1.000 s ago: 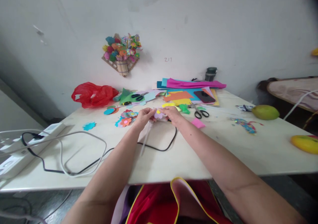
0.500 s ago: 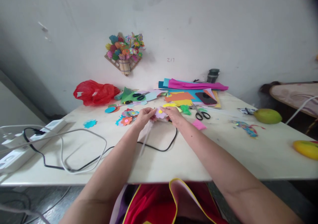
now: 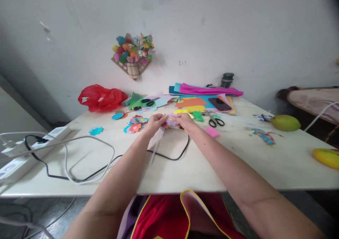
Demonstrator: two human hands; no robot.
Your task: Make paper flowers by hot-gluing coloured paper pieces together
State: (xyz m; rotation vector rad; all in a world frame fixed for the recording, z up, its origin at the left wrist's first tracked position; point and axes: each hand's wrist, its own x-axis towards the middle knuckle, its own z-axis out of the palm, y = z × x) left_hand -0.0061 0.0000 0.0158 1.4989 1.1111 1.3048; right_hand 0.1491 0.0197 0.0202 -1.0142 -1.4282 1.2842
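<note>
A lilac paper flower [image 3: 172, 120] is pinched between both hands over the middle of the table. My left hand [image 3: 156, 123] grips its left edge with thumb and fingers closed. From the other side my right hand [image 3: 184, 122] holds it, fingertips lying over its yellow centre. A thin translucent stick [image 3: 156, 149] slants down from below my left hand; what its upper end joins is hidden. A black cord [image 3: 169, 159] loops across the table to just under my right hand. Left of my hands lie several layered paper flowers [image 3: 135, 127], in orange, blue and red.
Scissors [image 3: 214, 120], a green crumpled piece [image 3: 197, 116] and a pink paper square [image 3: 212, 132] lie to the right. Coloured sheets [image 3: 192, 104] and a phone [image 3: 219, 104] are behind. A power strip [image 3: 34, 154] with cables stands left; a mango [image 3: 285, 122] sits right.
The fingers of my right hand have shifted slightly over the lilac flower, covering most of its yellow centre. Both hands stay in about the same place.
</note>
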